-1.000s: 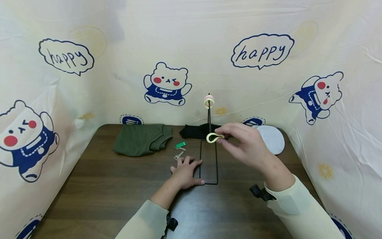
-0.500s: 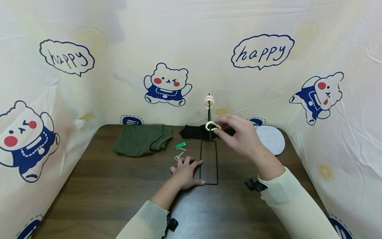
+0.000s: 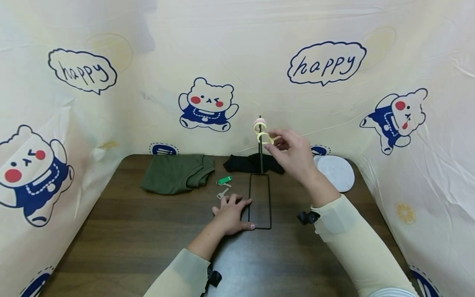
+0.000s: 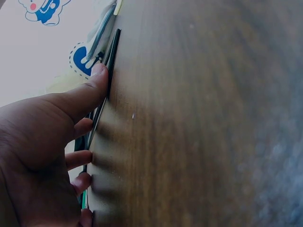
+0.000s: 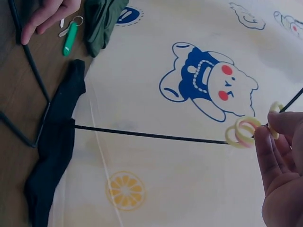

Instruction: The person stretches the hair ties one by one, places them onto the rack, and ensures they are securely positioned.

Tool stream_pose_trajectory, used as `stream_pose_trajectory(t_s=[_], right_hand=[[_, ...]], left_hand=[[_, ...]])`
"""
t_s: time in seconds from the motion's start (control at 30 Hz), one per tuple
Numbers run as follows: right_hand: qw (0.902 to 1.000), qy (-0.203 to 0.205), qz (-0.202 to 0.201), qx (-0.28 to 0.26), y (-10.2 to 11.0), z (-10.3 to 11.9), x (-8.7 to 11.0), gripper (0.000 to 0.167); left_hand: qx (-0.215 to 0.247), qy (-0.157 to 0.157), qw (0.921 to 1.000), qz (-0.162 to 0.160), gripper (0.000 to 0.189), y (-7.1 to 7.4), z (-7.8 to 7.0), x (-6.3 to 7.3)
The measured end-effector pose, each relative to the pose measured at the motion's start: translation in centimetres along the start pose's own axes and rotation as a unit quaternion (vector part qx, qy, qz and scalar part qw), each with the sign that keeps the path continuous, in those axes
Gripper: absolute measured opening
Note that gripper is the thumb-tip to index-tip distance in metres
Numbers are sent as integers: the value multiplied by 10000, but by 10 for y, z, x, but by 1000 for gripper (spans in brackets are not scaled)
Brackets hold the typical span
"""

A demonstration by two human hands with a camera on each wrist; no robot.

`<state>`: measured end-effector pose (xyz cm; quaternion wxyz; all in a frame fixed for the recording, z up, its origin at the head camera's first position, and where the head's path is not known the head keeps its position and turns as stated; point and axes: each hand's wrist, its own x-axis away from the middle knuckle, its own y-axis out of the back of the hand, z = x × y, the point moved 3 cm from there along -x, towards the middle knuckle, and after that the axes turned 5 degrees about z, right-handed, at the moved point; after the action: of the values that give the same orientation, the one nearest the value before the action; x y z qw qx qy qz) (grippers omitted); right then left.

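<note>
Pale yellow loop: one thin, flexible ring (image 3: 265,142), right of centre in the head view, at the fingertips and just below the hung loops; at the right edge of the right wrist view, by the stand's upper rod. Whether it encircles the rod cannot be told.
Right hand: (image 3: 295,154) pinching the pale yellow loop between thumb and fingers; the loop projects from the fingertips toward the left of the head view, the palm lying to its lower right.
Hung loops: small cluster, yellow and pink (image 3: 259,121), on the rod near the top of the stand.
Black wire stand: rectangular base (image 3: 269,202) at lower centre, upright rising toward the centre of the frame.
Left hand: (image 3: 231,216) fingers spread, at lower centre; thumb on the near left corner of the base, a fingertip at its left side.
Keys: (image 3: 222,194) metal, one with a green key tag (image 3: 224,180), above the left hand in the head view.
Textiles: folded dark green cloth (image 3: 174,173), left of centre; black cloth (image 3: 239,163), around the upright's foot.
White rounded item: (image 3: 335,173) right of the right hand; kind not clear.
Table: brown wood-grain (image 3: 148,231), lower half.
</note>
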<state>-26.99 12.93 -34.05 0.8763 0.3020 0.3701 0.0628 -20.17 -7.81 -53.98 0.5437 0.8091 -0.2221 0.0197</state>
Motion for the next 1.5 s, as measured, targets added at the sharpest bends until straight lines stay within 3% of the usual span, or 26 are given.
stream_pose_trajectory(t_s=[0.33,0.53,0.93,1.23,1.5], right_hand=[[9980,-488,-388,-55,-12,-10,-17,33],[9970,-577,-434,-264,-12,-15,-13,36],[9967,-323,-327,-674,-2,-26,21,38],[9988,-350,-151,-306,12,-34,53,37],[9996,-173,-223,52,24,-51,86,39]], left_hand=[[27,-25,10000,22,87,-1,-2,-1],[25,-41,10000,-10,87,0,-2,-1],[32,-11,10000,-21,87,2,0,0],[-7,67,10000,3,88,0,0,-2],[52,63,10000,28,88,-1,0,-2]])
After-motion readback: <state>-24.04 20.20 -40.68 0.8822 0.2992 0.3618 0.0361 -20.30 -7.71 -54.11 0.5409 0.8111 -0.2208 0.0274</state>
